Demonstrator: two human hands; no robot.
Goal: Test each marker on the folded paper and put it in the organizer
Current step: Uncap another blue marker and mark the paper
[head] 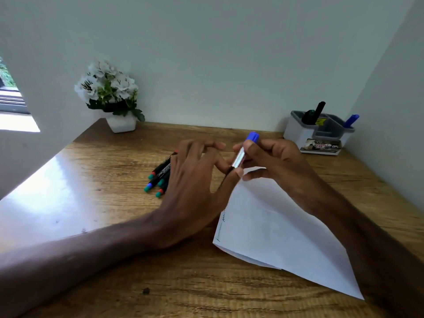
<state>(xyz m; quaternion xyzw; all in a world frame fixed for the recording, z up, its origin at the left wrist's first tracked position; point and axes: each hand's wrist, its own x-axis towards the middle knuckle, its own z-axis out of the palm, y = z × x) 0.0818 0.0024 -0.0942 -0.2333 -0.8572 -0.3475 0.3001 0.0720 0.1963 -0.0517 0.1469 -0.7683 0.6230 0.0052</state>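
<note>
Step in hand, as we're reading it: we're working the cap end of one marker (239, 156), right before or right after its test stroke. We can't tell which.

- Our right hand (273, 157) is gripping the marker at centre frame, fingers curled round the pale, glossy barrel. It's tilting with the blue end plug pointing up and away from us.
- Our left hand (195, 177) is coming in from the left. Thumb and forefinger are pinching the marker's lower end, and the other fingers are spreading loose above. Something dark is showing at the pinch, likely the cap. We can't tell if it's seated or off.
- The paper (275, 226) is lying flat just below the hands, running to lower right. It's thin, white and matte, with a folded edge showing along its near side and a small ink scribble at its left edge.
- The organizer (298, 134) is sitting upper right against the wall. It's hard white plastic with grey divided compartments and a printed label on the front. It's already holding two black markers (319, 109) in the left compartment and a blue marker (351, 120) in the right.
- The untested pile (160, 175) is lying just left of our left hand: slim black barrels with coloured end plugs, round, so likely to roll.
- The desk (183, 283) is glossy wood-grain laminate, and glare is washing out its left side. A white pot of white flowers (121, 123) is standing upper left.

Next move, our call: if the cap's coming off, we're needing a short stroke on bare paper. If it's going on, we're needing a firm push to seat it, then a reach to the upper right.
</note>
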